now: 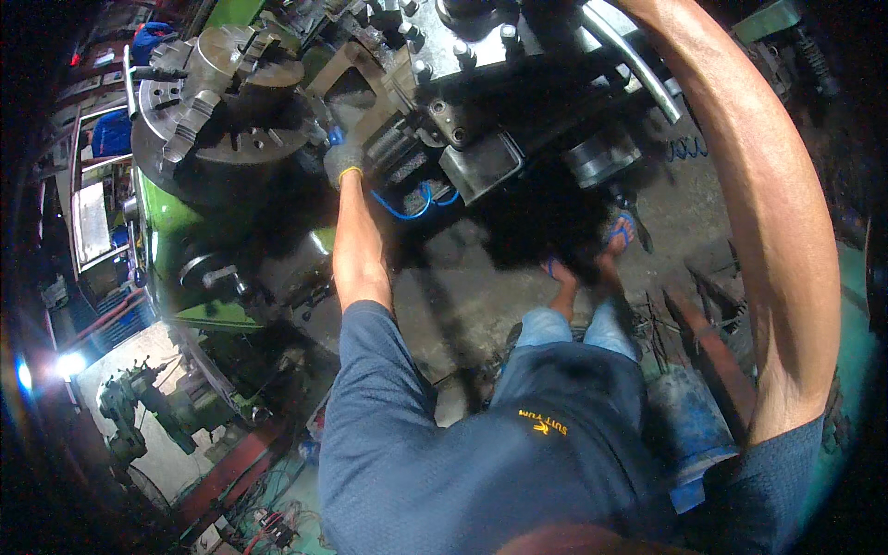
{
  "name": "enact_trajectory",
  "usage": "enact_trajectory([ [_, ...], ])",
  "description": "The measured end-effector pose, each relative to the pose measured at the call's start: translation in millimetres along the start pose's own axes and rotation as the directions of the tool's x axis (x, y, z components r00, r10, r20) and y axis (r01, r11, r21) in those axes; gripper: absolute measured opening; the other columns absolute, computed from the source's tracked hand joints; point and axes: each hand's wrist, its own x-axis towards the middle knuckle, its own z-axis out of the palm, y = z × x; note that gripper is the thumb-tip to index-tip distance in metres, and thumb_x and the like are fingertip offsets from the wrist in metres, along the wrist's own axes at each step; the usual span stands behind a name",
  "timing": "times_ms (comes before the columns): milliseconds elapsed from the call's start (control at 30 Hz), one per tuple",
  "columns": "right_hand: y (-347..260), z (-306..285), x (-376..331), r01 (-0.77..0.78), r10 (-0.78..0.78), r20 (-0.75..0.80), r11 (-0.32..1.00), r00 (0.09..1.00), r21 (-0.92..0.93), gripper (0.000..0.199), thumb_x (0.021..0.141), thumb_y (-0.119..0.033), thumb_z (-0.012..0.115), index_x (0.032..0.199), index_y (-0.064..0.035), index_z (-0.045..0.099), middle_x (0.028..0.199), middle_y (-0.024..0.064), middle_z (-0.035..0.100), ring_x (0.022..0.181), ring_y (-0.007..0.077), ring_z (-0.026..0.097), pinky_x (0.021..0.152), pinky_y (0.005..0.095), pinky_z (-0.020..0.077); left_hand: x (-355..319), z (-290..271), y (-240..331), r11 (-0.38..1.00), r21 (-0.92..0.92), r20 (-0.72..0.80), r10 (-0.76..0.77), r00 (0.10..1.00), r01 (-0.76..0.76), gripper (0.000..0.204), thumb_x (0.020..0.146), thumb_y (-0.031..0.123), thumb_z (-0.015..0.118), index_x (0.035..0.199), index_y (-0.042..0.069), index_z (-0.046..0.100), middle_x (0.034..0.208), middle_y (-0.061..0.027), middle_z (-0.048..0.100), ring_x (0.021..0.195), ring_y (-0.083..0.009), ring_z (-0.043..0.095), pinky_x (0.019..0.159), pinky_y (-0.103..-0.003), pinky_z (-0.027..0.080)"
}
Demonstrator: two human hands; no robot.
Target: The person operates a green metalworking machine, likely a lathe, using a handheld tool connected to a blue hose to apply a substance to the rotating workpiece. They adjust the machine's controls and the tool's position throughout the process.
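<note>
Fingers of your left hand, inside a grey glove with a yellow cuff, reach a small blue piece just beside the big round chuck; whether they are clamped on it or merely touching, I cannot tell; your right hand is out of view past the top edge, so its fingers can't be judged either; should the chuck turn, its raised blocks could catch the glove and drag your hand in, because cloth grips and won't tear away quickly; the blue hose, looped near your left forearm, could snag if you pulled back sharply; anything slipping from your hold could land on your feet, which the open sandals would barely protect.
</note>
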Motion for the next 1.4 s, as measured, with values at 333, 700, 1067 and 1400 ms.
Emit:
enact_trajectory([
  [333, -10, -5, 4, 0.008, -0.009, 0.018, 0.999, 1.000, 0.045, 0.021, 0.074, -0.028, 0.051, 0.059, -0.0144, 0.057, 0.044, 0.0031, 0.049, 0.035, 0.0151, 0.044, 0.036, 0.0360, 0.0374, 26, 22, -29, 0.983, -0.122, -0.112, 0.127, 0.986, -0.140, 0.077, 0.079, 0.067, 0.056, 0.120, 0.002, 0.068, 0.125, -0.0263, 0.064, 0.116, -0.0402, 0.063, 0.097, -0.047, 0.049],
  [700, -10, -7, 6, -0.030, 0.022, 0.062, 0.990, 0.998, 0.134, 0.020, 0.077, -0.029, 0.054, 0.066, -0.0134, 0.059, 0.049, 0.0072, 0.054, 0.039, 0.0199, 0.051, 0.040, 0.0382, 0.0419, 70, 31, -41, 0.933, -0.254, 0.001, 0.263, 0.965, -0.254, 0.091, 0.076, 0.076, 0.057, 0.126, 0.001, 0.064, 0.128, -0.0288, 0.061, 0.121, -0.0398, 0.060, 0.099, -0.046, 0.046],
  [1067, -8, -18, 6, -0.111, 0.091, 0.154, 0.986, 0.984, 0.123, 0.023, 0.078, -0.030, 0.055, 0.066, -0.0116, 0.062, 0.054, 0.0118, 0.059, 0.043, 0.0246, 0.057, 0.045, 0.0392, 0.0466, 11, -13, 12, 0.944, -0.324, 0.074, 0.085, 0.994, -0.057, 0.085, 0.072, 0.073, 0.065, 0.124, 0.005, 0.067, 0.130, -0.0259, 0.061, 0.120, -0.0381, 0.061, 0.099, -0.045, 0.047],
  [1400, -10, -20, 3, -0.114, 0.106, 0.144, 0.992, 0.984, 0.050, 0.024, 0.078, -0.030, 0.056, 0.067, -0.0104, 0.062, 0.055, 0.0122, 0.061, 0.045, 0.0257, 0.060, 0.047, 0.0403, 0.0485, 5, -6, 38, 0.933, -0.348, 0.052, 0.113, 0.992, -0.088, 0.081, 0.064, 0.064, 0.078, 0.103, -0.007, 0.072, 0.111, -0.0260, 0.070, 0.103, -0.0364, 0.069, 0.089, -0.044, 0.052],
])
